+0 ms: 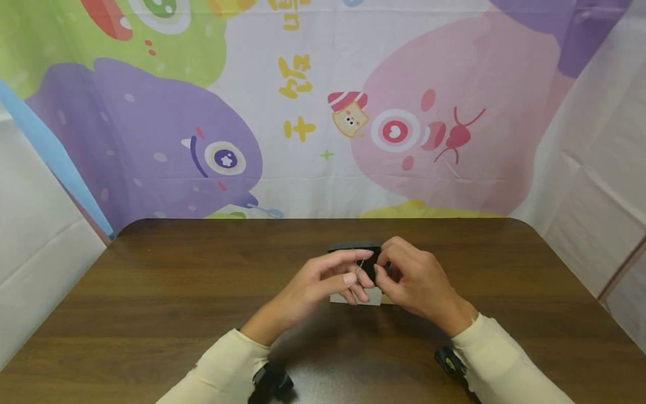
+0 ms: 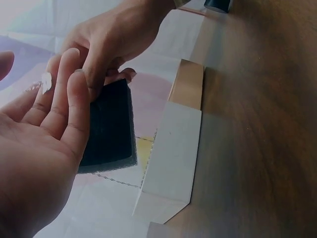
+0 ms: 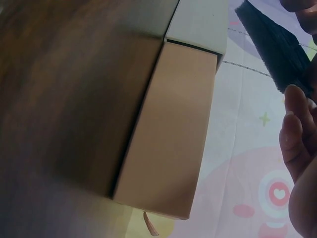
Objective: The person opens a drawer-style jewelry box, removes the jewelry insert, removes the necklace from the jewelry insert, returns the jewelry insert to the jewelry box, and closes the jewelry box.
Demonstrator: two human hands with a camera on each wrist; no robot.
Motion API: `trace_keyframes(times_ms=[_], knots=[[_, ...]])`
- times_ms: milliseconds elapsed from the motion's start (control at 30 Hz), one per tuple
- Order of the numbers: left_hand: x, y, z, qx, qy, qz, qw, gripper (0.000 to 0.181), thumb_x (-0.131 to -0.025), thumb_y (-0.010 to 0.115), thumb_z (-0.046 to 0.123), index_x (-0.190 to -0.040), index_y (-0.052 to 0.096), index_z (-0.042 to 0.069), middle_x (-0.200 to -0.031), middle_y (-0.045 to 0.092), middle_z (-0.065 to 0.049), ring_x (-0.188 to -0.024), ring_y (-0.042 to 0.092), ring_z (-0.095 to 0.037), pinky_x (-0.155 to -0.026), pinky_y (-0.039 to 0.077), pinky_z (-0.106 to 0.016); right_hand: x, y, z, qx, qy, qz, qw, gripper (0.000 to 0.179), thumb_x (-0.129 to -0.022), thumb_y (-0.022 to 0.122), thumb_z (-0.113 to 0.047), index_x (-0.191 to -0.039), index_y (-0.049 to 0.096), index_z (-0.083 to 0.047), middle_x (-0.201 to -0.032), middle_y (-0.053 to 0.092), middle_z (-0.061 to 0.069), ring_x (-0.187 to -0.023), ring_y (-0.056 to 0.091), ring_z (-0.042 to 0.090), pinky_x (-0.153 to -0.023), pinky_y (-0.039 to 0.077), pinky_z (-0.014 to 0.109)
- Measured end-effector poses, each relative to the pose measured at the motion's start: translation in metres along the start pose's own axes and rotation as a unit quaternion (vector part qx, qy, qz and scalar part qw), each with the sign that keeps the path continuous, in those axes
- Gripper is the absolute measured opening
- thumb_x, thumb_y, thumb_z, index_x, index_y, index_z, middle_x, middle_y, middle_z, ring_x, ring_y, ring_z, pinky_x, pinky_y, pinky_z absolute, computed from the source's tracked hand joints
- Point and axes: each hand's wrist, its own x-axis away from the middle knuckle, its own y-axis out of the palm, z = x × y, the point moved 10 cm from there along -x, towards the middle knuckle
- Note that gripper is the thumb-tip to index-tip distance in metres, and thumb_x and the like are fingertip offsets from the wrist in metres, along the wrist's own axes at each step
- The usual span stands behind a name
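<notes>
Curled fingers of the right hand are pinching a black velvety pad above a white-and-tan drawer box; loosely extended fingers of the left hand are hovering beside the pad, a thin chain crossing them.

From my remote feed, I see a dark brown wood-grain surface (its far corners are rounded), and lying directly on it, a white sleeve with a tan tray jutting from one end.
</notes>
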Motion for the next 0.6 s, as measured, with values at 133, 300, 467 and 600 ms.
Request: trace_keyframes(times_ms=[133, 300, 467, 600], knots=[[-0.0006, -0.0005, 0.0016, 0.003, 0.011, -0.002, 0.9999, 0.05, -0.103, 0.054, 0.02, -0.147, 0.045, -0.001, -0.115, 0.066, -0.017, -0.092, 0.07, -0.027, -0.08, 0.056, -0.043, -0.0001, -0.0001, 0.0, 0.0, -0.001, -0.001, 1.0, 0.005, -0.085, 0.057, -0.009, -0.081, 0.055, -0.01, -0.087, 0.057, -0.004, -0.06, 0.045, 0.001, -0.051, 0.039, 0.015], [-0.0001, -0.0021, 0.0043, 0.006, 0.019, -0.001, 0.9998, 0.048, -0.103, 0.052, 0.019, -0.147, 0.046, 0.002, -0.116, 0.066, -0.019, -0.093, 0.07, -0.028, -0.079, 0.056, -0.043, -0.0003, 0.0008, 0.0, 0.003, -0.002, -0.005, 1.0, 0.005, -0.086, 0.057, -0.009, -0.081, 0.055, -0.011, -0.087, 0.057, -0.004, -0.059, 0.045, 0.001, -0.051, 0.039, 0.015], [0.0005, -0.0057, 0.0057, 0.02, 0.024, 0.004, 0.9995, 0.047, -0.104, 0.049, 0.018, -0.148, 0.045, 0.0, -0.116, 0.065, -0.02, -0.091, 0.07, -0.027, -0.078, 0.056, -0.042, 0.001, 0.0018, 0.0006, -0.001, 0.004, -0.01, 0.9999, 0.005, -0.084, 0.058, -0.007, -0.082, 0.055, -0.011, -0.087, 0.058, -0.004, -0.058, 0.046, 0.002, -0.05, 0.039, 0.015], [0.0007, -0.007, 0.0061, 0.039, 0.019, 0.009, 0.999, 0.048, -0.104, 0.048, 0.017, -0.148, 0.044, -0.001, -0.116, 0.064, -0.02, -0.091, 0.069, -0.025, -0.079, 0.056, -0.039, 0.0019, 0.0023, 0.0004, -0.008, 0.008, -0.015, 0.9998, 0.006, -0.083, 0.059, -0.006, -0.082, 0.056, -0.011, -0.088, 0.059, -0.003, -0.057, 0.046, 0.003, -0.05, 0.039, 0.015]])
